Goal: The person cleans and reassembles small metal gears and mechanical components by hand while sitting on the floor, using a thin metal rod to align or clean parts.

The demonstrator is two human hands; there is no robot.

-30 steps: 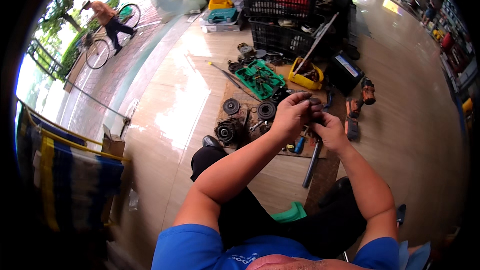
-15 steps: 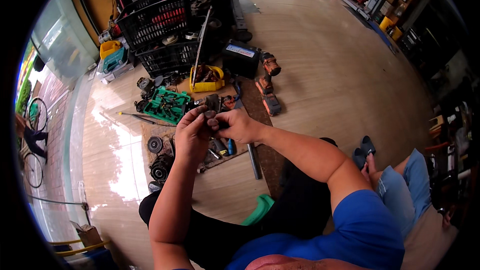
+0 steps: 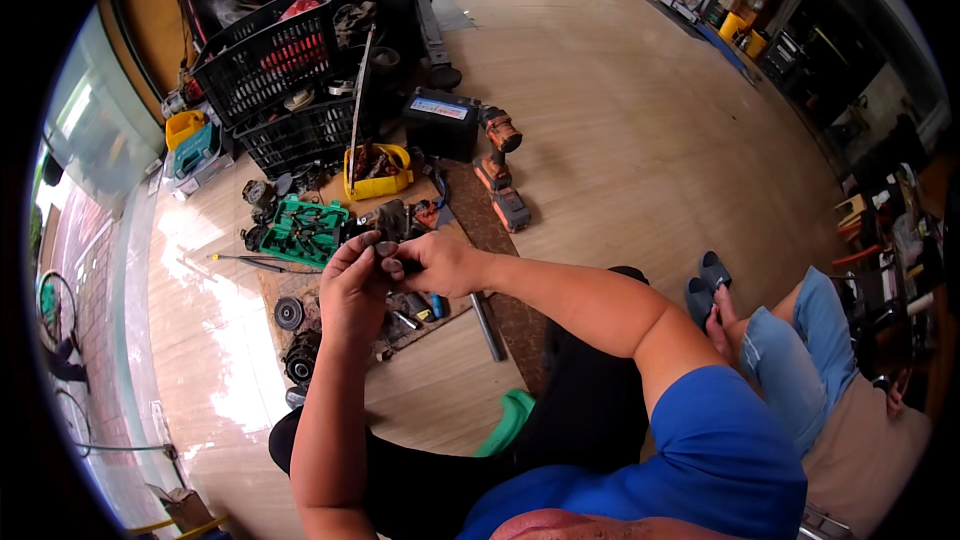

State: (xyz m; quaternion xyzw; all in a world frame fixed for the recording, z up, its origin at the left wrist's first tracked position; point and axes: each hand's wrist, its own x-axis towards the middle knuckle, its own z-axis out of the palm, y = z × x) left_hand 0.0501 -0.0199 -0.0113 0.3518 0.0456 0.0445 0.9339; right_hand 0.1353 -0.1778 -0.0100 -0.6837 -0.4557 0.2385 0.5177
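The view has swung right; both hands (image 3: 400, 270) pinch a small dark part (image 3: 386, 249) between them.

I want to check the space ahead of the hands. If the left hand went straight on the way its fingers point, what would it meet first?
Probably the small dark part that the left hand pinches together with the right hand. Beyond that lie tools on the mat, though depth is unclear.

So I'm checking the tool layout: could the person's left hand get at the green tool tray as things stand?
Probably yes. The left hand is busy on a small dark part, but the green tool tray lies just beyond it on the floor, with nothing between.
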